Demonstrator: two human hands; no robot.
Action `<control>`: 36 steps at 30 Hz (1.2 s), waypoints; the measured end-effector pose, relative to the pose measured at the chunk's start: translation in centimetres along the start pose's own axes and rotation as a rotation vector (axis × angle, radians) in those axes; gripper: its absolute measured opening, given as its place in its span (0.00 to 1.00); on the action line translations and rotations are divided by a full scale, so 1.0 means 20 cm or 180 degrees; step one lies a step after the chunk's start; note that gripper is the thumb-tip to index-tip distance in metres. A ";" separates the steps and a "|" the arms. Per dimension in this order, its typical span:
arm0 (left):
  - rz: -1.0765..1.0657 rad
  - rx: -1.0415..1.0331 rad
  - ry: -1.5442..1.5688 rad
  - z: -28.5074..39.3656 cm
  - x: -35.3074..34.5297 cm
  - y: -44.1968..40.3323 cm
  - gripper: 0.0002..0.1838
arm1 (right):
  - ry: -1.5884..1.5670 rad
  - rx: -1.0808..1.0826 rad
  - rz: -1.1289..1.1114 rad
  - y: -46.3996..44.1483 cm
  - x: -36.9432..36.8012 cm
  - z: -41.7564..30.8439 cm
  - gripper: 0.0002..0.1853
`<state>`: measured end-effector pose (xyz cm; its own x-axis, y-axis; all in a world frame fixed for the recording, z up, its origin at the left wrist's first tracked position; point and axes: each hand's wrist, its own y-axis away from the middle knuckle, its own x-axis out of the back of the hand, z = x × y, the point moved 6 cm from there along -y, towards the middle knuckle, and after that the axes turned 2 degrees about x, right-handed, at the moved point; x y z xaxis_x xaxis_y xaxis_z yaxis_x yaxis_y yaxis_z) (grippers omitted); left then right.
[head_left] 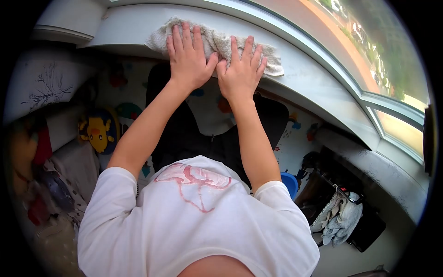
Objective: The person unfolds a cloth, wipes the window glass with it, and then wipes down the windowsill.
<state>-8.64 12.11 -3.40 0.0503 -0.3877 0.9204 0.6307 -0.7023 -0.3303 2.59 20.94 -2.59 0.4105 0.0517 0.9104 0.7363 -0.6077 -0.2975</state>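
A crumpled light grey cloth (214, 40), like a small towel, lies along the white windowsill (129, 25). My left hand (190, 62) presses flat on the cloth's left part, its fingers stretched out toward the window. On the right part rests my right hand (242, 71), palm down with fingers spread. My two thumbs nearly meet between the hands. Both hands stay on top of the cloth rather than wrapped round it, and its right end sticks out past my right fingers.
Beyond the sill stands a window frame (318, 48) with glass, curving down the right side. Below left are a yellow cartoon-animal item (98, 133) and piled fabrics (76, 166). At lower right sit a blue basin (289, 184) and a grey cloth bundle (342, 220).
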 end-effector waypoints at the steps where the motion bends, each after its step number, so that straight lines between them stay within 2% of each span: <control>1: 0.0100 -0.0120 0.0130 0.02 0.01 0.03 0.47 | -0.0055 -0.0038 0.0012 0.02 0.01 0.01 0.32; 4: 0.0216 -0.0233 0.0187 0.02 0.01 0.04 0.47 | -0.0198 -0.0027 0.0175 0.05 0.00 0.02 0.32; 7: -0.0009 -0.0180 0.0101 -0.02 -0.02 -0.03 0.49 | -0.0032 -0.0035 0.0008 -0.02 -0.02 0.02 0.32; 11: -0.0386 0.0206 -0.0414 -0.05 -0.09 -0.19 0.54 | -0.0017 -0.0331 -0.0162 -0.18 -0.07 0.08 0.38; 15: -0.0206 0.0427 -0.0390 -0.07 -0.11 -0.31 0.56 | -0.0249 -0.0484 0.0823 -0.28 -0.04 0.09 0.35; 18: -0.0153 0.0393 -0.0452 -0.06 -0.10 -0.28 0.54 | -0.0037 -0.0083 0.0816 -0.24 -0.02 0.06 0.32; 19: -0.0105 0.0279 -0.0385 -0.06 -0.09 -0.26 0.52 | -0.0304 0.0035 0.0691 -0.22 -0.03 0.07 0.28; 23: 0.0191 -0.0348 0.0226 -0.11 0.02 -0.11 0.40 | 0.0109 0.0766 0.0140 -0.11 0.01 0.04 0.28; 24: 0.0305 -0.0549 0.0474 -0.12 0.06 -0.08 0.37 | 0.0092 0.0775 0.0104 -0.09 0.02 0.05 0.28; 27: 0.0202 -0.0927 0.0383 -0.17 0.09 -0.01 0.31 | 0.0081 0.0791 0.0026 -0.06 0.03 0.04 0.28; 33: 0.0097 -0.0819 0.0279 -0.18 0.07 -0.10 0.29 | 0.0025 0.0693 0.0123 -0.12 -0.01 0.08 0.23; 36: 0.0249 -0.0768 -0.0096 -0.14 0.04 -0.18 0.28 | -0.0041 0.0543 0.0163 -0.21 -0.04 0.12 0.21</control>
<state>-13.07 12.55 -2.08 0.1171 -0.4310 0.8947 0.4210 -0.7944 -0.4378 0.38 25.34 -2.63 0.4558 0.0348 0.8894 0.7945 -0.4664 -0.3889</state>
